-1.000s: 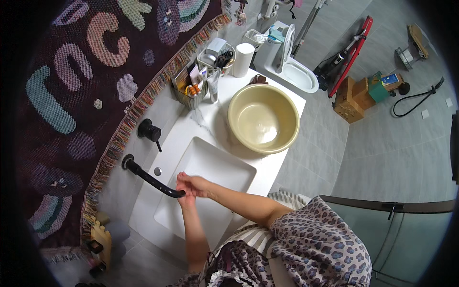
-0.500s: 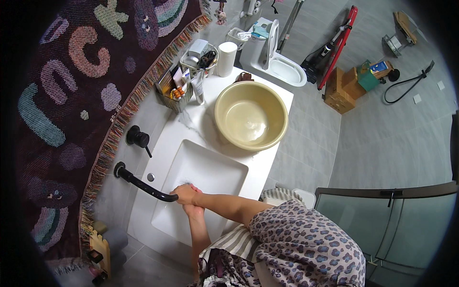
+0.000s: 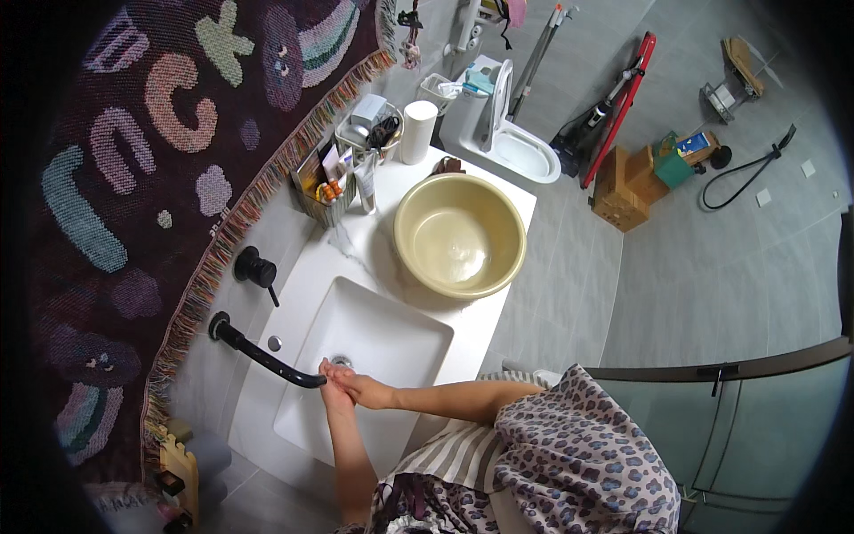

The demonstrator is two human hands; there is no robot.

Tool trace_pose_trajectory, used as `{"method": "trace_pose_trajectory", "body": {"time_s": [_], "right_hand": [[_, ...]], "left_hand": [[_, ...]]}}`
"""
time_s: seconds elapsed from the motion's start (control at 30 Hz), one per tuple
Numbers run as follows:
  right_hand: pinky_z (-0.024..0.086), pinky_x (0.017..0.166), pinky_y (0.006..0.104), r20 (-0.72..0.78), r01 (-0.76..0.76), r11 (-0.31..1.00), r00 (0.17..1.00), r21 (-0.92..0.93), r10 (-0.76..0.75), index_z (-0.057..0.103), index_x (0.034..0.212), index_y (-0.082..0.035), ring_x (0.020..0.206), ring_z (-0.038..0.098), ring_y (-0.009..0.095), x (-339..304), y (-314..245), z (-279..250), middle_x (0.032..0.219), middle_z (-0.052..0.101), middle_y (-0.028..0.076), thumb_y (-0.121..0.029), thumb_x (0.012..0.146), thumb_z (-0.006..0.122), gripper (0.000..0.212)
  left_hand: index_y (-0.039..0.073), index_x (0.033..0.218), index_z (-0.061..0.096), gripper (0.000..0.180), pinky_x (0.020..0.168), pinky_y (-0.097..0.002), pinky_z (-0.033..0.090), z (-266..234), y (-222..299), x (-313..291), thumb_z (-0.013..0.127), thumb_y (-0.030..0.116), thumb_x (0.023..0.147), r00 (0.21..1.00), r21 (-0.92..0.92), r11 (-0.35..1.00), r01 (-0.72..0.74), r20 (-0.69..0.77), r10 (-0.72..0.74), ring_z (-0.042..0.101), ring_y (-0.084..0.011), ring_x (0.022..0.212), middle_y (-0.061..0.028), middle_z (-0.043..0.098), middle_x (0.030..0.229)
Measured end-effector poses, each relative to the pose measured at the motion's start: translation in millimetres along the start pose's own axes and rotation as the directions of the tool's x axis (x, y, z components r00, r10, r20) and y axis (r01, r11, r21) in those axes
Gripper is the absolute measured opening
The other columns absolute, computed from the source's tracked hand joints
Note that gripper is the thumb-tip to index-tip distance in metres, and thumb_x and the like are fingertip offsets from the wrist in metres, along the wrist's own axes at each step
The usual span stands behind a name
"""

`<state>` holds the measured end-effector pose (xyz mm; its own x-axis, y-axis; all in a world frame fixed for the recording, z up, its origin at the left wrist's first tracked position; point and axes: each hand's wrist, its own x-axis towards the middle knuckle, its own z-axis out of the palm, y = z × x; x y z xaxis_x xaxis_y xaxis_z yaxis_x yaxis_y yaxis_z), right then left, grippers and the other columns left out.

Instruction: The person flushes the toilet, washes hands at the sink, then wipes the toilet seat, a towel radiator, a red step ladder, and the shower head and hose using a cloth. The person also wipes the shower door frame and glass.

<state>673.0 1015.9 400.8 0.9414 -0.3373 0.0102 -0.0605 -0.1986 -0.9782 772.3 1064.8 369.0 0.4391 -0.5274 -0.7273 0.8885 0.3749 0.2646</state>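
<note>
My left hand (image 3: 335,394) and my right hand (image 3: 360,388) are pressed together over the white rectangular sink (image 3: 356,329), just below the tip of the black wall spout (image 3: 265,356). The fingers overlap, and neither hand holds an object that I can see. A black tap handle (image 3: 256,270) sticks out of the wall above the spout. Whether water runs from the spout is too small to tell.
A large yellow basin (image 3: 460,236) stands on the white counter right of the sink. Behind it are a basket of toiletries (image 3: 334,173), a white roll (image 3: 418,132) and a toilet (image 3: 507,142). A fringed patterned rug (image 3: 133,178) hangs on the wall. A glass screen (image 3: 765,418) stands to the right.
My joined hands stay under the spout tip, shifting only slightly against each other. The view has drifted a little as my head moved.
</note>
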Motion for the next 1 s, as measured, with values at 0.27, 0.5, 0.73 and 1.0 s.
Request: {"method": "trace_pose_trajectory", "body": {"time_s": [0.27, 0.5, 0.73, 1.0], "right_hand": [[0.047, 0.082, 0.0435, 0.241, 0.062, 0.975, 0.971, -0.212, -0.009, 0.042, 0.132, -0.006, 0.1, 0.056, 0.04, 4.5, -17.9, -39.5, 0.121, 0.051, 0.025, -0.009, 0.087, 0.043, 0.045], [0.052, 0.063, 0.0404, -0.142, -0.472, 0.881, 0.871, 0.024, 0.47, 0.057, 0.103, 0.004, 0.073, 0.064, 0.033, 53.9, 31.8, 15.2, 0.083, 0.063, 0.023, -0.019, 0.087, 0.055, 0.028], [0.052, 0.051, 0.034, 0.386, -0.665, 0.26, 0.658, 0.7, 0.646, 0.054, 0.078, -0.002, 0.054, 0.057, 0.022, 79.1, 36.4, 6.8, 0.069, 0.058, 0.011, -0.021, 0.086, 0.06, 0.022], [0.052, 0.065, 0.0319, 0.592, -0.625, -0.006, 0.736, 0.781, 0.328, 0.056, 0.07, -0.005, 0.061, 0.059, 0.021, 71.7, 9.3, -22.7, 0.064, 0.057, 0.007, -0.026, 0.085, 0.061, 0.026]], "left_hand": [[0.012, 0.068, 0.043, 0.026, 0.054, -0.0293, 0.039, 14.8, -16.3, -4.3, 0.047, 0.024, 0.091, 0.942, 0.123, 0.968, -0.219, -0.233, 0.243, 0.04, -0.013, 0.054, 0.0021, 0.038, 0.059], [0.001, 0.124, 0.052, 0.035, 0.091, -0.0311, 0.043, -30.8, -31.1, 22.2, 0.049, 0.014, 0.092, 0.513, 0.741, 0.018, -0.671, 0.446, 0.734, 0.054, -0.0203, 0.104, -0.0106, 0.055, 0.118], [-0.004, 0.131, 0.043, 0.038, 0.103, -0.03, 0.033, 6.9, -33.7, -41.8, 0.046, 0.005, 0.094, 0.87, 0.211, 0.856, -0.472, 0.27, 0.413, 0.043, -0.0158, 0.122, -0.0088, 0.046, 0.132], [-0.004, 0.1, 0.053, 0.013, 0.106, -0.0251, 0.039, -5.0, -37.9, -36.1, 0.052, -0.006, 0.087, 0.971, -0.634, 0.766, -0.106, 0.099, 0.216, 0.053, -0.0142, 0.108, -0.0063, 0.057, 0.108]]}}
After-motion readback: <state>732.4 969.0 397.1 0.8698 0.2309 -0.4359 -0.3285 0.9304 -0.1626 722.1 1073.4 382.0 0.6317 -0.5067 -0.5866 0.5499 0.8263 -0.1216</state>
